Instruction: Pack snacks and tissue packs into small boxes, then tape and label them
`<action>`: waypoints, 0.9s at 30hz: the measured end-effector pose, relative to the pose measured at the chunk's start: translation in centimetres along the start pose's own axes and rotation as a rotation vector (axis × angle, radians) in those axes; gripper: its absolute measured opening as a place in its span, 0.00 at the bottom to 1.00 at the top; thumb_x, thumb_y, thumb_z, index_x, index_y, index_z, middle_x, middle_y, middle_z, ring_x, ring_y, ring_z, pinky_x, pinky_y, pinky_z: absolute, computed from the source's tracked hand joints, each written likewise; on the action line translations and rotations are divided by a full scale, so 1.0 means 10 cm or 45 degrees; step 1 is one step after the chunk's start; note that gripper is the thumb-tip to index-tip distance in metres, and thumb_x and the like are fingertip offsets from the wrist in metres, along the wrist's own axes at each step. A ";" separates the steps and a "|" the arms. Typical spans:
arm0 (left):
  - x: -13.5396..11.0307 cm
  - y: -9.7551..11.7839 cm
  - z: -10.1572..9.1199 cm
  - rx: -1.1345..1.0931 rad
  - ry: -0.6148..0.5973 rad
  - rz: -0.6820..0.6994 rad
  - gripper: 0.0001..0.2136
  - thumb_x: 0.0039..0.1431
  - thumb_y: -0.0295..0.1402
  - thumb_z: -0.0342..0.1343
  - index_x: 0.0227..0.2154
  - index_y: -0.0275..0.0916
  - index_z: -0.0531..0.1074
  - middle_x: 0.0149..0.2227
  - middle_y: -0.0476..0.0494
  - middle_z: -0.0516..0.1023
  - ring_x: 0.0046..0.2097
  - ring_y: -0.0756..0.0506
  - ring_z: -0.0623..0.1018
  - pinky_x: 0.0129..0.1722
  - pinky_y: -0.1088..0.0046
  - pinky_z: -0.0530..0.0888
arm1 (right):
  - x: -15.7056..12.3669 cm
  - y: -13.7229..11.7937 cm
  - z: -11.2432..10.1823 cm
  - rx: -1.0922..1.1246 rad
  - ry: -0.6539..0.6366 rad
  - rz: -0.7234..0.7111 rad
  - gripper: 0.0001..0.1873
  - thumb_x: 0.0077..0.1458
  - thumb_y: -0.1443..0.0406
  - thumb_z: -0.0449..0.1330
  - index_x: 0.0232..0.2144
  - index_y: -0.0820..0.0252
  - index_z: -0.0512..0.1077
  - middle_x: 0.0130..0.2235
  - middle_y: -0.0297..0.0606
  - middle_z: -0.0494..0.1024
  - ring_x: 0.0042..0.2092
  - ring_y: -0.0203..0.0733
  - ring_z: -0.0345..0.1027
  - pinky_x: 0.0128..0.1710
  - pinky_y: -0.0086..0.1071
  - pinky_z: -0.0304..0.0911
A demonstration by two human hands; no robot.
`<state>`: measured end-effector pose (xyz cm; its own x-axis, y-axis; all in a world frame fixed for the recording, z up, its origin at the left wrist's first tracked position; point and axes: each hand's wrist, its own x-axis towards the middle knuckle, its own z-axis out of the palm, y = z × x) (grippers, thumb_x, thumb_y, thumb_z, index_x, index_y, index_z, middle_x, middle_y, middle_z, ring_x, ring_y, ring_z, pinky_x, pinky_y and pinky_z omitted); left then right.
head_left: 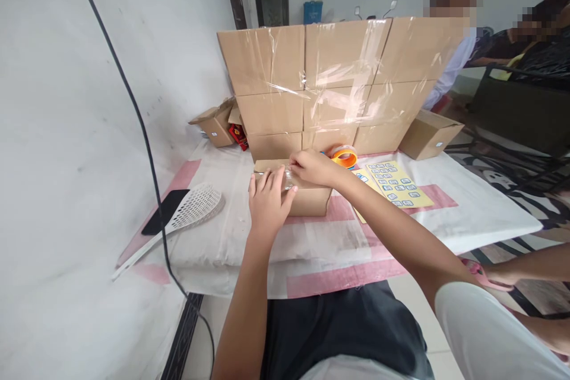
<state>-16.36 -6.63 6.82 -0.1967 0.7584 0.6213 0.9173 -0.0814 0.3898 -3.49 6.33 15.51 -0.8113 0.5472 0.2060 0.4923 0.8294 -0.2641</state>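
Left fingers [278,177] and right fingers [297,159] touch clear tape [288,179] on a carton [309,203].

Cloth-covered table [249,246] bears: fly swatter [199,203], black phone [161,214], left; cardboard box [310,202], tape roll [350,160], centre; yellow sticker sheet [383,185], right of centre.

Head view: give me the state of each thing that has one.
Left hand: flat on the small box, fingers spread.
Right hand: curled at the clear tape; grip unclear.
Small box: under both hands, closure unclear.
Clear tape: on the small box's top.
Tape roll: set down, unheld.
Sticker sheets: flat, partly filled.
Fly swatter: lying partly over the dark slab.
Stacked boxes: upright.
Left box: flaps open.
Right box: looks shut.
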 end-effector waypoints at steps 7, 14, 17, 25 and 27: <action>-0.03 -0.02 0.01 0.043 -0.047 0.016 0.17 0.71 0.42 0.50 0.56 0.49 0.76 0.63 0.43 0.76 0.66 0.33 0.71 0.71 0.43 0.51 | 0.15 -0.01 0.04 -0.088 -0.030 0.201 0.11 0.60 0.60 0.65 0.42 0.60 0.75 0.43 0.49 0.82 0.43 0.51 0.75 0.36 0.34 0.58; -0.04 0.02 -0.04 0.076 -0.079 0.058 0.20 0.72 0.41 0.48 0.62 0.50 0.72 0.68 0.42 0.70 0.70 0.32 0.66 0.71 0.41 0.49 | 0.06 0.87 0.03 0.100 0.498 0.746 0.10 0.58 0.66 0.62 0.44 0.61 0.74 0.46 0.48 0.82 0.46 0.50 0.75 0.42 0.35 0.64; -0.08 0.03 -0.03 0.051 -0.085 0.170 0.21 0.73 0.39 0.47 0.64 0.51 0.69 0.67 0.43 0.72 0.70 0.35 0.66 0.72 0.41 0.41 | -0.66 1.36 0.08 0.136 0.549 0.966 0.05 0.59 0.66 0.59 0.35 0.60 0.74 0.40 0.46 0.83 0.42 0.48 0.75 0.39 0.35 0.64; -0.18 0.07 0.07 0.099 -0.038 0.215 0.18 0.71 0.39 0.51 0.60 0.50 0.72 0.62 0.43 0.77 0.65 0.36 0.73 0.72 0.47 0.41 | -2.13 1.95 0.17 0.049 0.469 1.147 0.10 0.59 0.67 0.57 0.36 0.59 0.79 0.41 0.45 0.84 0.39 0.48 0.76 0.40 0.38 0.66; -0.21 0.06 0.09 0.139 0.003 0.225 0.18 0.71 0.40 0.52 0.61 0.49 0.72 0.63 0.42 0.77 0.65 0.36 0.73 0.72 0.48 0.42 | -2.12 2.05 0.14 0.027 0.429 1.114 0.12 0.60 0.68 0.57 0.40 0.59 0.81 0.45 0.45 0.84 0.44 0.48 0.76 0.44 0.38 0.67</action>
<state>-15.13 -7.65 5.16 -0.0297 0.7370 0.6752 0.9697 -0.1427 0.1984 23.34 11.56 4.37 -0.0196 0.9821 0.1872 0.8757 0.1072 -0.4707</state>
